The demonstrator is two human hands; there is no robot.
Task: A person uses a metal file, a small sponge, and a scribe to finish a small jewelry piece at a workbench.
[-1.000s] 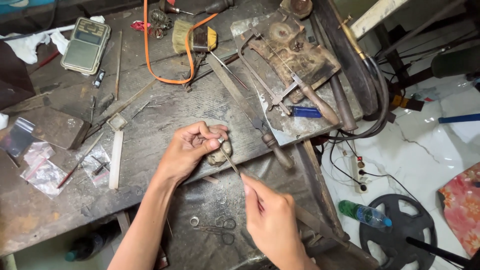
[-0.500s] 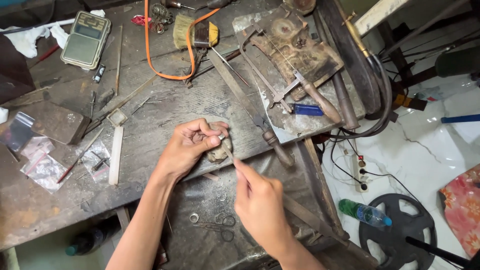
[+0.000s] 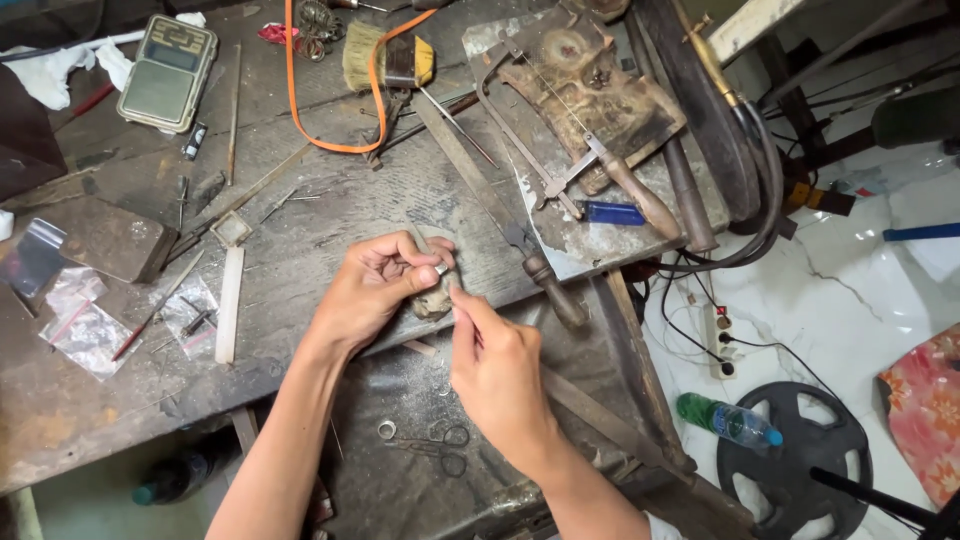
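Left hand (image 3: 375, 285) pinching small silver ring (image 3: 441, 268) against worn wooden peg (image 3: 432, 300) at bench (image 3: 300, 230) edge, grip clenched on it. Right hand (image 3: 495, 365) clenched round thin file (image 3: 452, 292), tip right at ring. So mid-job by looks of it: ring in hand, being worked, not set down yet. Loose rings (image 3: 386, 430) and scissors (image 3: 440, 450) lying in catch tray (image 3: 400, 490) below. Saw frame (image 3: 540, 150), scale (image 3: 167, 72), brush (image 3: 385, 62) untouched further back. Can't tell how much filing left, ring too small.

head view looks down, close over workbench (image 3: 300, 230)
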